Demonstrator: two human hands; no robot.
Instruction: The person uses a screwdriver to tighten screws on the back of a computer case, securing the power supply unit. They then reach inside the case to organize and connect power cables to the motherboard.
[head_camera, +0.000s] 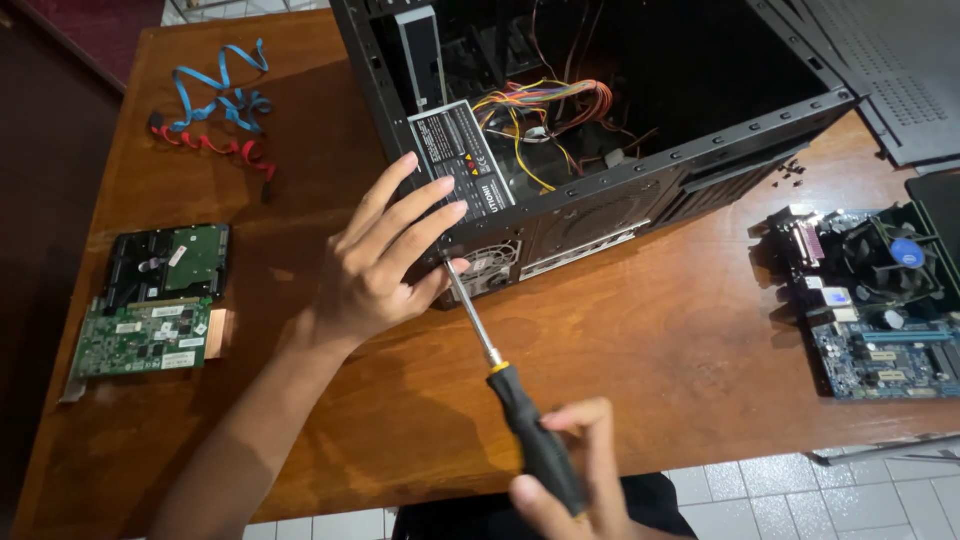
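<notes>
The right hand (575, 470) grips the screwdriver (500, 375), tip at the computer case's (600, 215) rear corner, where the left hand (385, 265), fingers spread, steadies it; turning likely follows.

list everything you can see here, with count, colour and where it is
computer case: 1, black, open, lying at the table's top centre
power supply: 1, grey with a label, in the case's near-left corner
loose wires: a bundle, yellow, red, orange, inside the case
side panel: 1, black, top right
motherboard: 1, blue with a black fan, right edge
small screws: a few, dark, beside the case's right end
flat cables: several, blue and red, top left
hard drive: 1, black and green, left side
expansion card: 1, green, just below the drive
table: 1, brown wood
screwdriver: 1, black handle, tip at the case's back
left hand: on the case's corner
right hand: gripping the screwdriver handle
</notes>
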